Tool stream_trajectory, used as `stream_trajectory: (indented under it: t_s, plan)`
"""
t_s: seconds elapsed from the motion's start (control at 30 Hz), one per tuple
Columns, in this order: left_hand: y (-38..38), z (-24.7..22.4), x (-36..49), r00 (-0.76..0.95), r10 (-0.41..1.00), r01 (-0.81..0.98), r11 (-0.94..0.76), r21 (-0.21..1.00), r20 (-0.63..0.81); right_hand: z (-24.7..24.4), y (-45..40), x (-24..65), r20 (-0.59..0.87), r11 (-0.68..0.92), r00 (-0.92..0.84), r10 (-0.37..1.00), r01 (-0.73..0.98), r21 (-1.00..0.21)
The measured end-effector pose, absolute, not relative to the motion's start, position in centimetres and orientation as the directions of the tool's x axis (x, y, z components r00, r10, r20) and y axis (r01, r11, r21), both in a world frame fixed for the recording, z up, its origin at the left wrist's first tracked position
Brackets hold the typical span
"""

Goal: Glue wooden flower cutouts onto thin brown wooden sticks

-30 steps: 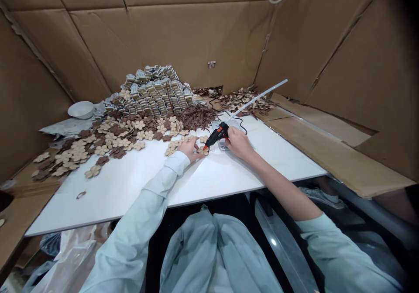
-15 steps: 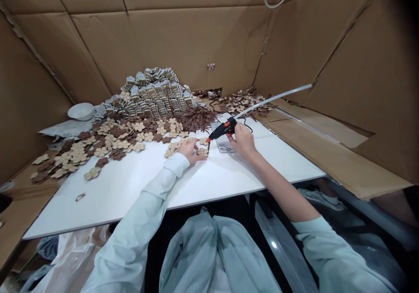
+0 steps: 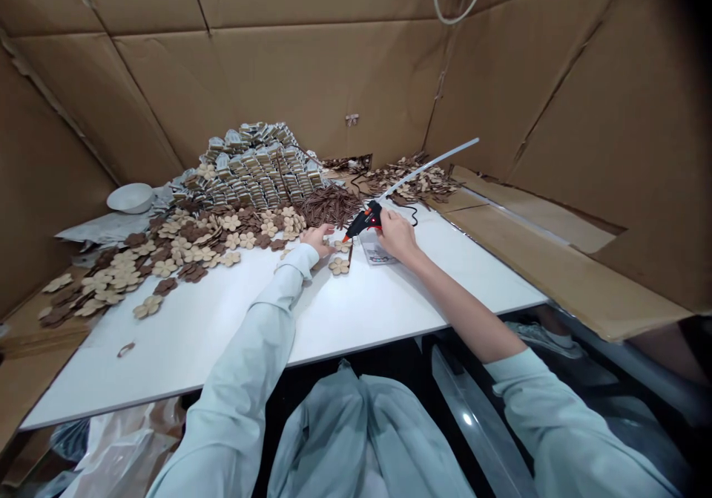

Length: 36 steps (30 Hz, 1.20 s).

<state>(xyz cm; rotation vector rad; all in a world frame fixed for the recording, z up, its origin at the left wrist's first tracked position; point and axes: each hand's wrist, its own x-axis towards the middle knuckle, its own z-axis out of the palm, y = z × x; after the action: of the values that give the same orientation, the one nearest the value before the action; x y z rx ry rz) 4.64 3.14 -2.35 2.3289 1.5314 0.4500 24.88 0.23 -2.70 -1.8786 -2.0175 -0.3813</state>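
My right hand [image 3: 398, 237] is wrapped round the handle of a black and orange glue gun [image 3: 364, 220]. A long translucent glue stick [image 3: 431, 165] juts from its back. The orange nozzle points down-left, right by a beige flower piece [image 3: 343, 246]; whether it touches cannot be made out. Just in front lies another beige flower piece [image 3: 339, 266], with a thin brown strip along their right side. My left hand [image 3: 317, 241] is to the left of these flowers, thumb and fingers apart, with nothing visible in it. Its forearm partly covers more flower pieces.
Loose beige and brown flower pieces [image 3: 189, 249] spread over the left of the white table [image 3: 222, 335]. Behind them rise stacked small packets [image 3: 250, 171] and a heap of brown strips [image 3: 328, 205]. A white bowl [image 3: 130, 198] stands far left. Cardboard walls [image 3: 311, 75] enclose the table.
My left hand has drawn back from the front flower piece, uncovering it, and its fingers now extend farther back. The glue gun's nozzle stays by the rear flower, its glue stick angled differently.
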Motion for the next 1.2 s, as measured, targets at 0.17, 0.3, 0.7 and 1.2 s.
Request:
stream_trajectory:
  t_s: [0.17, 0.3, 0.7, 1.2]
  plan:
    - [4.2, -3.3, 5.1, 0.425, 0.903, 0.785, -0.405, 0.469, 0.068, -2.7, 0.1, 24.9, 0.414, 0.08, -0.063, 0.908, 0.997, -0.023]
    - [4.5, -3.9, 5.1, 0.431, 0.9, 0.793, -0.412, 0.449, 0.063, -2.8, 0.1, 25.0, 0.43, 0.086, -0.074, 0.9, 0.996, -0.008]
    - [3.4, -2.9, 4.8, 0.386, 0.921, 0.836, -0.374, 0.402, 0.053, -2.4, 0.2, 28.6, 0.593, 0.024, 0.113, 0.797, 0.975, -0.219]
    - [3.5, -2.6, 4.1, 0.421, 0.879, 0.81, -0.475, 0.344, 0.222, -6.8, 0.0, 36.3, 0.409, -0.032, 0.215, 0.887, 0.912, -0.41]
